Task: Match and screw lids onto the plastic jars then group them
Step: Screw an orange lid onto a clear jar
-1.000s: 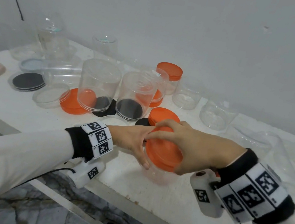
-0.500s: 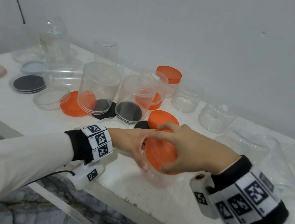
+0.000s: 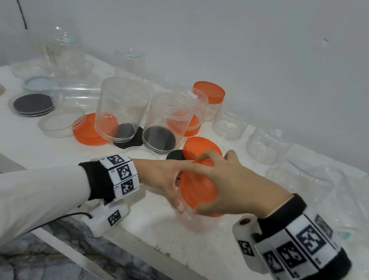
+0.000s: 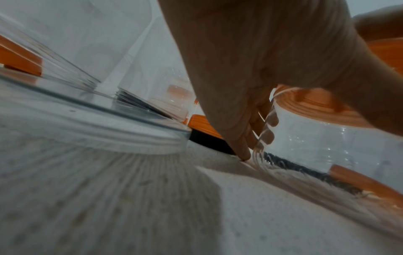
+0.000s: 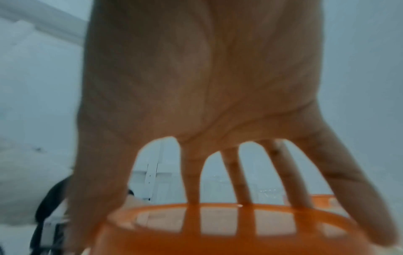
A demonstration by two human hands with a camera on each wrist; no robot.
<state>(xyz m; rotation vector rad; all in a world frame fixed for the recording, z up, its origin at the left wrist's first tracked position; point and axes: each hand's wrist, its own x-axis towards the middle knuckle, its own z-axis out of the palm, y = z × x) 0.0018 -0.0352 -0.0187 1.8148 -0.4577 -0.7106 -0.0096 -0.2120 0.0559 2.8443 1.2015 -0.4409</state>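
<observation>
Nearest, at lower centre of the head view, a short clear plastic jar [image 3: 192,219] stands on the white table [image 3: 182,261] close to its front edge, within easy reach of both arms. The right hand [image 3: 231,189] covers the round orange plastic lid [image 3: 197,188] from above, fingers [image 5: 193,181] spread and curled down over the rim, a grip that suits turning it onto the threads. The lid sits slightly tilted, so it is probably not yet fully seated. The left hand [image 3: 162,180] wraps the jar's wall from the left side, fingers [image 4: 244,138] pressed together with tips down at the tabletop, seemingly to stop the jar spinning with the lid.

Just beyond the hands, at frame centre, lie loose orange lids [image 3: 201,150] and a black lid [image 3: 175,156], kept near as candidates for matching. Behind them two tall clear jars [image 3: 123,107] stand upside down over more lids. At upper centre, one small jar with an orange lid [image 3: 209,95] already stands closed near the wall, beside open clear jars [image 3: 229,125]; most of the pairing looks undone.
</observation>
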